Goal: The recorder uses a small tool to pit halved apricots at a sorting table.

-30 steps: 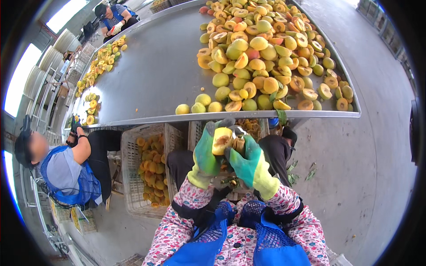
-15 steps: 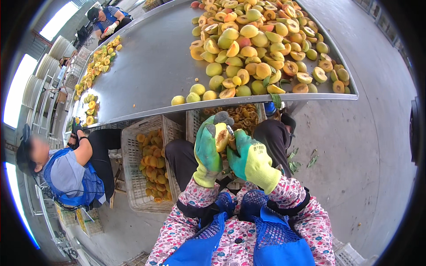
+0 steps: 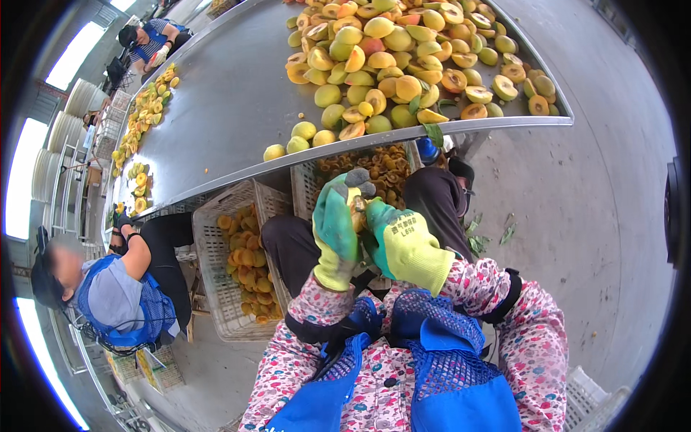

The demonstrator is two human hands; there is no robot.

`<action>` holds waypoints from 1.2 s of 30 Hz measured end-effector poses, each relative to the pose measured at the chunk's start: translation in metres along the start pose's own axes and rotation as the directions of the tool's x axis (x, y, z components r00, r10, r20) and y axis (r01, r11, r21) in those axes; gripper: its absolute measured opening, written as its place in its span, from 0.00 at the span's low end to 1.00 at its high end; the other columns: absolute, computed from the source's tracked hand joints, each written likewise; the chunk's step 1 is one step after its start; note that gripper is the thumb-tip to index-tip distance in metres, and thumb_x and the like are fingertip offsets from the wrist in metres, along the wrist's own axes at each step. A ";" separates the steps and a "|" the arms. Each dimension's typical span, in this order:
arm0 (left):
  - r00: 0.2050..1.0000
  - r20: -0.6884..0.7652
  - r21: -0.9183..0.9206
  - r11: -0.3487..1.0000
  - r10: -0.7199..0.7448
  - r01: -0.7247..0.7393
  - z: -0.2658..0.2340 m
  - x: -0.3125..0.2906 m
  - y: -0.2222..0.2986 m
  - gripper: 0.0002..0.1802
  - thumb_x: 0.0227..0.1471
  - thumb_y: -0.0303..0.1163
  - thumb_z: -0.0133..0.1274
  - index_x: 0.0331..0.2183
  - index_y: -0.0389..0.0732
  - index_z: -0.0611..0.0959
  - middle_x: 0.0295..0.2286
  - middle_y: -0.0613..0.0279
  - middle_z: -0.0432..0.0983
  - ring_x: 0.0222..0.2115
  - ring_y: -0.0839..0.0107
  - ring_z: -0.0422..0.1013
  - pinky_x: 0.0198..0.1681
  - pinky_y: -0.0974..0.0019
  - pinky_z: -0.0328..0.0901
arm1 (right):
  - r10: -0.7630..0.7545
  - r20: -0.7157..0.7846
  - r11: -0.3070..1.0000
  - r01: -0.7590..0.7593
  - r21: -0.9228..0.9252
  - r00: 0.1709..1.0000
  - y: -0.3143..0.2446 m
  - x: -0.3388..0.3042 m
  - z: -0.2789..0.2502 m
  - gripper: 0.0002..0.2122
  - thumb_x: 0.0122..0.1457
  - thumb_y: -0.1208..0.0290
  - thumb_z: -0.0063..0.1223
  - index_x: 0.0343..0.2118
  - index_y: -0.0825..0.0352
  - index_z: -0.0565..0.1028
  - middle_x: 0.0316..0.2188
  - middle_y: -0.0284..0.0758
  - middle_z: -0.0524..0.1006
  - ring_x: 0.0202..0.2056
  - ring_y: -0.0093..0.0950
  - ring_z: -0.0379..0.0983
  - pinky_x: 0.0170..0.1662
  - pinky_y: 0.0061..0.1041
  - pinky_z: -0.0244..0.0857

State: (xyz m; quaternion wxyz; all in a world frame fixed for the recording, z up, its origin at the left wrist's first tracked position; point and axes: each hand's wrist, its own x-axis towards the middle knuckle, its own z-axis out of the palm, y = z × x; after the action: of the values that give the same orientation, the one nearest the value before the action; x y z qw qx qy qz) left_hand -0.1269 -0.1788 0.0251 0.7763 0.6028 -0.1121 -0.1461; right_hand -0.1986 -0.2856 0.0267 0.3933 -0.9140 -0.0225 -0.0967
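Observation:
In front of my body both hands meet, in green and yellow work gloves. My left hand (image 3: 335, 234) is closed around a halved yellow peach (image 3: 353, 194), its grey-tipped fingers over the far side. My right hand (image 3: 407, 241) is closed too and presses against the peach's cut face. It grips a small pitting tool with a metal tip, mostly hidden now between glove and fruit. Beyond my hands, a crate (image 3: 304, 191) of pitted peach halves stands under the table's edge.
A metal table (image 3: 237, 108) carries a large heap of halved peaches (image 3: 381, 65). Left of my knees stands a crate (image 3: 216, 288) partly filled with peach halves. A co-worker (image 3: 119, 288) sits at the left, another person (image 3: 155, 43) at the far left. Leaves (image 3: 507, 232) lie on the floor.
My right hand has moved in closer to the left, and the tool's metal tip has gone from beside the peach to its cut face. The whole view has shifted slightly.

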 end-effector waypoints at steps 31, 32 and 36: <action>0.852 0.359 -0.129 0.884 -0.381 0.450 -0.045 0.012 -0.043 0.22 0.58 0.41 0.42 0.40 0.30 0.78 0.36 0.51 0.76 0.39 0.64 0.73 0.46 0.63 0.68 | 0.152 0.442 0.985 -0.174 0.010 0.884 0.035 0.003 0.006 0.14 0.46 0.68 0.54 0.34 0.71 0.75 0.23 0.45 0.78 0.26 0.42 0.77 0.29 0.38 0.69; 0.865 0.441 0.222 0.963 -0.240 0.154 -0.048 0.014 -0.042 0.22 0.58 0.42 0.43 0.40 0.30 0.78 0.36 0.52 0.77 0.38 0.65 0.73 0.45 0.64 0.68 | 0.094 0.467 0.995 -0.099 -0.014 0.879 0.035 0.003 0.004 0.14 0.45 0.68 0.54 0.34 0.71 0.75 0.23 0.46 0.78 0.26 0.43 0.77 0.29 0.39 0.69; 0.821 0.503 0.353 0.931 -0.272 0.092 -0.059 0.015 -0.050 0.23 0.32 0.24 0.61 0.39 0.38 0.80 0.34 0.59 0.78 0.35 0.67 0.75 0.41 0.67 0.69 | 0.226 0.597 0.963 -0.269 -0.017 0.770 0.012 0.014 -0.015 0.10 0.46 0.73 0.52 0.30 0.72 0.76 0.23 0.45 0.78 0.25 0.38 0.78 0.29 0.35 0.69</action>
State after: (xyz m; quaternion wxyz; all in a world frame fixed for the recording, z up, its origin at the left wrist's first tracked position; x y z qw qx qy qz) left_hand -0.0971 -0.1421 -0.0382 0.5889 0.6597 -0.2904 -0.3657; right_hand -0.1856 -0.3051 0.0310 0.4070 -0.8789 -0.0269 0.2473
